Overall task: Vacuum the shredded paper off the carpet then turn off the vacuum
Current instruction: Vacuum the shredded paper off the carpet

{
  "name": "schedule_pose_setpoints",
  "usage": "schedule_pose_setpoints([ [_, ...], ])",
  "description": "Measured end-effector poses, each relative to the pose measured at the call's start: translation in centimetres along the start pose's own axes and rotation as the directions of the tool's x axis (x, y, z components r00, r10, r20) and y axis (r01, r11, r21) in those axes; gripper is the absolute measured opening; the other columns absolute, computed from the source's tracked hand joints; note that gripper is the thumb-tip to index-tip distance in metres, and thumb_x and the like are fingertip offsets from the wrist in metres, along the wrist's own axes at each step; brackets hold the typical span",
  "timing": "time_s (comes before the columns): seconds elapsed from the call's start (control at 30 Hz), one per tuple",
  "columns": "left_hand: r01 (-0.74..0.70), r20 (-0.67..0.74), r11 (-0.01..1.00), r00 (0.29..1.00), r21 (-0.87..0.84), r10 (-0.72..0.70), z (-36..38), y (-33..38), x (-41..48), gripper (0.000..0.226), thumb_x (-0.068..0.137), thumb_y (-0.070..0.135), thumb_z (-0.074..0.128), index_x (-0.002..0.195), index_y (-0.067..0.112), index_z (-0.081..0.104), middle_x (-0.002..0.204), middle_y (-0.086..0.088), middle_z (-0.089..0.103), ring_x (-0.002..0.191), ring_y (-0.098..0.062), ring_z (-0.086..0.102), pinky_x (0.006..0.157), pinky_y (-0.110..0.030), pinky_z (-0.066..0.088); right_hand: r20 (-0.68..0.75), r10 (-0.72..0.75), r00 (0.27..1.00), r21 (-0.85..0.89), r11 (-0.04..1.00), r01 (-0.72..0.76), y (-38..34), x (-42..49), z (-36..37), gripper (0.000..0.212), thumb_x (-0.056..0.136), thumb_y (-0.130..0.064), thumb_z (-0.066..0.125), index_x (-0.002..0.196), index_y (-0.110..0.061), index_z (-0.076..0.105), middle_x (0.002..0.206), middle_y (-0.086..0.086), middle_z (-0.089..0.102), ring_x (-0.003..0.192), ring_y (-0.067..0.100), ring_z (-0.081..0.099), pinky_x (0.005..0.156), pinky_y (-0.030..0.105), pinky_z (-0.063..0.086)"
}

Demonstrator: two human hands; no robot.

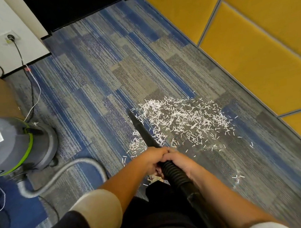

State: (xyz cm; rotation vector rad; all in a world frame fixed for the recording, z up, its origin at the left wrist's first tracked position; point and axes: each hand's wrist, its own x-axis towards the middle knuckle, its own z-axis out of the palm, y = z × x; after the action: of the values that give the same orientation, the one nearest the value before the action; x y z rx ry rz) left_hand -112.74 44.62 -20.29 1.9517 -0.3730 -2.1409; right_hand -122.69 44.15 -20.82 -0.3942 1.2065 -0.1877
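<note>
On the blue-and-grey striped carpet (pixel 108 63) ahead of me lies the shredded paper (pixel 181 119): short, thin white slivers, strewn every way in a broad patch. It is thickest near the patch's far left side and thins to lone strips towards the right. A smaller clump sits left of the nozzle, and a few strays lie nearer my right forearm. The patch is right of centre in my view, near the yellow padded wall panels (pixel 248 55) but apart from them.

I see a black tapered nozzle (pixel 142 130) slanting away from me, its tip at the left edge of the patch. My left hand (pixel 152 159) is wrapped round the nozzle's near end, fingers curled over it. My right hand (pixel 179 160) is just behind, touching the left, clasping the top of the black ribbed hose (pixel 174 174), which runs back under my right forearm.

Off to my left stands the vacuum (pixel 16 145), a grey drum with a green band, well apart from the paper. A grey ribbed hose (pixel 65 173) loops on the carpet beside it. A black cord (pixel 22 56) runs down from a wall socket (pixel 10 37) behind it.
</note>
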Motion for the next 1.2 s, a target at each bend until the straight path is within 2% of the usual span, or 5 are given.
schedule_pose_setpoints([
  [0.3, 0.02, 0.034, 0.997, 0.999, 0.07, -0.023, 0.4, -1.7, 0.0, 0.018, 0.094, 0.013, 0.045, 0.077, 0.015, 0.052, 0.063, -0.008, 0.05, 0.045, -0.018, 0.046, 0.039, -0.019, 0.037, 0.007, 0.041, 0.999, 0.064, 0.997, -0.041, 1.9, -1.2, -0.2, 0.028, 0.085, 0.014, 0.037, 0.094, -0.011, 0.043, 0.064, 0.018, 0.048, 0.036, 0.023, 0.051, 0.033, 0.027, 0.047],
  [0.5, 0.028, 0.075, 0.995, 0.997, 0.096, -0.036, 1.3, -3.0, 0.4, 0.017, 0.092, 0.015, 0.046, 0.105, 0.005, 0.052, 0.073, -0.011, 0.056, 0.051, -0.02, 0.056, 0.036, -0.021, 0.044, 0.002, 0.042, 0.999, 0.106, 0.993, -0.042, 3.1, -2.6, -0.4, 0.034, 0.086, 0.013, 0.036, 0.109, -0.011, 0.04, 0.064, 0.018, 0.046, 0.034, 0.022, 0.052, 0.032, 0.026, 0.047],
  [0.77, 0.019, 0.03, 0.99, 0.999, 0.138, -0.023, -0.8, -5.2, -0.7, 0.013, 0.094, 0.019, 0.045, 0.086, 0.009, 0.05, 0.065, -0.008, 0.05, 0.048, -0.017, 0.048, 0.042, -0.022, 0.039, 0.015, 0.057, 0.998, 0.111, 0.992, -0.058, 5.6, -1.6, 1.3, 0.045, 0.084, 0.012, 0.04, 0.117, -0.018, 0.036, 0.066, 0.019, 0.051, 0.037, 0.024, 0.053, 0.034, 0.028, 0.048],
  [1.03, 0.017, 0.035, 0.993, 0.999, 0.117, -0.021, -1.1, -6.3, -1.2, 0.014, 0.094, 0.019, 0.046, 0.09, 0.007, 0.051, 0.067, -0.01, 0.05, 0.048, -0.017, 0.048, 0.04, -0.021, 0.042, 0.008, 0.054, 0.998, 0.106, 0.993, -0.055, 6.7, -1.7, 1.8, 0.047, 0.084, 0.012, 0.04, 0.12, -0.019, 0.034, 0.068, 0.019, 0.05, 0.036, 0.023, 0.054, 0.032, 0.028, 0.047],
  [1.2, -0.047, 0.071, 0.991, 0.997, 0.124, 0.038, 0.2, -5.4, -1.0, 0.008, 0.091, 0.012, 0.047, 0.085, 0.007, 0.048, 0.058, -0.009, 0.046, 0.029, -0.012, 0.043, 0.036, -0.019, 0.039, -0.05, 0.022, 0.999, 0.149, 0.989, -0.015, 6.1, -2.3, 0.4, 0.057, 0.084, 0.011, 0.04, 0.132, -0.018, 0.036, 0.053, 0.017, 0.055, 0.035, 0.025, 0.053, 0.033, 0.028, 0.047],
])
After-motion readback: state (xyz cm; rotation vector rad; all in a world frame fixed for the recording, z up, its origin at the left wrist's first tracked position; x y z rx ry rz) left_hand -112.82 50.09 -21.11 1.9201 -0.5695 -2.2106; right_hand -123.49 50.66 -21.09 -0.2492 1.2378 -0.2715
